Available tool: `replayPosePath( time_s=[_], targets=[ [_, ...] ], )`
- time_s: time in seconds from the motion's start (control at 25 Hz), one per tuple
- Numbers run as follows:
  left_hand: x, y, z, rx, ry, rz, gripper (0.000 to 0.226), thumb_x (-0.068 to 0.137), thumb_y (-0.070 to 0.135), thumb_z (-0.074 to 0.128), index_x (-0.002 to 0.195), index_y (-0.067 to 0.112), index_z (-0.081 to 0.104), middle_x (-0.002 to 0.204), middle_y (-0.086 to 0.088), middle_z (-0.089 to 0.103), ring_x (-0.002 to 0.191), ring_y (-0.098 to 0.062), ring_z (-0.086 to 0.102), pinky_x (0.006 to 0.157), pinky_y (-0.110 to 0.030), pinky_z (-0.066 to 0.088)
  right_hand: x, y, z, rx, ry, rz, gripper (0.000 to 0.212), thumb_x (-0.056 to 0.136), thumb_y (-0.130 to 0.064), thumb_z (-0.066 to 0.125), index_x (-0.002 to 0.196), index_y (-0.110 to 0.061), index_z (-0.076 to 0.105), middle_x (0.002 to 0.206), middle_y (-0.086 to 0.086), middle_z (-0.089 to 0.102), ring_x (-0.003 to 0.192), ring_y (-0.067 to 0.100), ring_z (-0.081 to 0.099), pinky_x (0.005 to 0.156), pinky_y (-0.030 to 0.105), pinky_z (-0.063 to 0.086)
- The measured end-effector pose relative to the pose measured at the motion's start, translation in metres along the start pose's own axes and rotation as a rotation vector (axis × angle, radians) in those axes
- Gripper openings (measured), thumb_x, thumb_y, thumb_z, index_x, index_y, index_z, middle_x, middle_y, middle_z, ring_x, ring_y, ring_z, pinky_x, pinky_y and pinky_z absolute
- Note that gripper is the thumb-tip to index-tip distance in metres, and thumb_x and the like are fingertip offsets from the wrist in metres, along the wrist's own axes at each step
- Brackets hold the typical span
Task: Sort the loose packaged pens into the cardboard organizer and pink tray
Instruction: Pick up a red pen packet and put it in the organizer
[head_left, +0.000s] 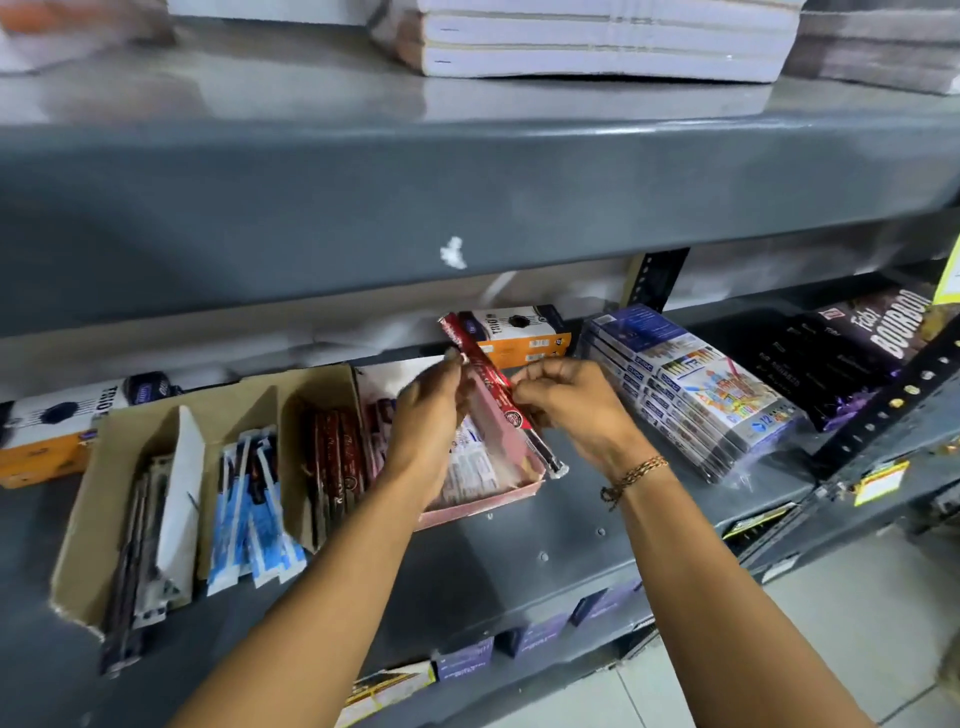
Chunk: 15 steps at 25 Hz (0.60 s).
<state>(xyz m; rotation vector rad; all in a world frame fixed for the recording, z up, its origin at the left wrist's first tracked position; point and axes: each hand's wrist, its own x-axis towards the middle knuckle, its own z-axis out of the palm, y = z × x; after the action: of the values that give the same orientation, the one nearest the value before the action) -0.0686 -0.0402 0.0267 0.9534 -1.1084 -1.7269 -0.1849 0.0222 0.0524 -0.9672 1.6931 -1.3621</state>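
A red packaged pen (483, 371) is held slanted above the pink tray (480, 506), its top end pointing up and left. My left hand (428, 415) pinches its upper part and my right hand (566, 410) grips its lower part. The pink tray lies on the grey shelf with white and pink packets inside, partly hidden by my left hand. Left of it stands the cardboard organizer (104, 467) with three compartments: dark pens (137, 525) at the left, blue-and-white packaged pens (249, 509) in the middle, dark red packaged pens (337, 462) at the right.
The grey upper shelf (467, 197) overhangs close above. Orange-and-white boxes (519, 330) stand behind, another (47, 431) at far left. A stack of colour-pencil packs (691, 389) lies right of my hands, dark biscuit packs (857, 348) beyond. Notebooks (597, 39) sit on top.
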Motion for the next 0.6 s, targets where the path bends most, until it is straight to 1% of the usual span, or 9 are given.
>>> replayPosePath(
  time_s=[0.04,0.08,0.16,0.24,0.32,0.36,0.4,0.48,0.6],
  targets=[
    [-0.002,0.01,-0.008,-0.15,0.003,0.008,0.016,0.092,0.024,0.051,0.086,0.014,0.062,0.093,-0.009,0.066,0.091,-0.021,0.062,0.088,-0.032,0.048,-0.003,-0.005,0.007,-0.004,-0.058,0.004,0.024,0.08,0.008,0.058,0.067,-0.011,0.063,0.065,0.003,0.063,0.054,0.009,0.056,0.053,0.017,0.049],
    [-0.005,0.018,-0.016,-0.248,0.005,0.023,0.011,0.091,0.022,0.053,0.087,0.014,0.06,0.092,-0.007,0.066,0.088,-0.019,0.064,0.087,-0.03,0.049,-0.004,-0.008,0.015,-0.007,-0.101,0.013,0.025,0.08,0.009,0.056,0.068,-0.011,0.063,0.065,0.003,0.062,0.052,0.007,0.057,0.052,0.016,0.049],
    [-0.012,0.028,-0.03,-0.334,0.002,0.055,0.006,0.09,0.016,0.053,0.09,0.016,0.059,0.093,-0.003,0.068,0.088,-0.015,0.066,0.085,-0.026,0.051,-0.006,-0.01,0.029,-0.01,-0.153,0.026,0.025,0.081,0.01,0.054,0.07,-0.01,0.063,0.067,0.006,0.062,0.05,0.007,0.058,0.053,0.018,0.049],
    [-0.017,0.032,-0.049,-0.388,0.038,0.093,0.011,0.088,0.007,0.054,0.096,0.015,0.058,0.09,-0.001,0.071,0.093,-0.018,0.066,0.083,-0.027,0.052,-0.006,-0.01,0.048,0.011,-0.207,0.036,0.025,0.082,0.011,0.052,0.072,-0.009,0.063,0.069,0.009,0.062,0.048,0.007,0.059,0.051,0.018,0.05],
    [-0.021,0.036,-0.07,-0.416,0.097,0.121,0.022,0.086,0.0,0.055,0.106,0.01,0.056,0.078,0.004,0.075,0.091,-0.019,0.066,0.084,-0.028,0.052,-0.008,-0.008,0.067,0.061,-0.256,0.04,0.023,0.083,0.011,0.053,0.075,-0.007,0.064,0.07,0.01,0.062,0.045,0.005,0.06,0.048,0.014,0.051],
    [-0.023,0.038,-0.079,-0.419,0.124,0.132,0.026,0.086,-0.003,0.054,0.109,0.008,0.055,0.073,0.005,0.075,0.09,-0.018,0.066,0.086,-0.029,0.051,-0.008,-0.006,0.075,0.091,-0.28,0.034,0.019,0.083,0.01,0.055,0.078,-0.006,0.065,0.071,0.01,0.062,0.048,0.006,0.061,0.048,0.015,0.052],
    [-0.024,0.039,-0.086,-0.42,0.143,0.143,0.024,0.086,-0.005,0.053,0.107,0.007,0.057,0.07,0.006,0.075,0.087,-0.018,0.067,0.087,-0.031,0.051,-0.009,-0.005,0.083,0.115,-0.305,0.023,0.014,0.082,0.008,0.058,0.082,-0.003,0.067,0.072,0.01,0.063,0.051,0.008,0.06,0.05,0.016,0.053],
    [-0.029,0.043,-0.1,-0.414,0.168,0.164,0.019,0.085,-0.006,0.052,0.093,0.009,0.061,0.069,0.005,0.075,0.08,-0.015,0.069,0.081,-0.03,0.055,-0.011,-0.004,0.097,0.122,-0.349,-0.007,0.01,0.08,0.005,0.064,0.084,-0.002,0.068,0.073,0.009,0.064,0.056,0.01,0.06,0.051,0.017,0.052],
    [-0.037,0.048,-0.114,-0.433,0.21,0.185,0.019,0.085,-0.005,0.054,0.084,0.013,0.061,0.071,0.002,0.073,0.081,-0.016,0.067,0.074,-0.028,0.057,-0.015,-0.006,0.116,0.099,-0.354,-0.042,0.012,0.078,0.003,0.067,0.075,-0.008,0.068,0.064,0.006,0.064,0.054,0.012,0.058,0.05,0.018,0.052]
  ],
)
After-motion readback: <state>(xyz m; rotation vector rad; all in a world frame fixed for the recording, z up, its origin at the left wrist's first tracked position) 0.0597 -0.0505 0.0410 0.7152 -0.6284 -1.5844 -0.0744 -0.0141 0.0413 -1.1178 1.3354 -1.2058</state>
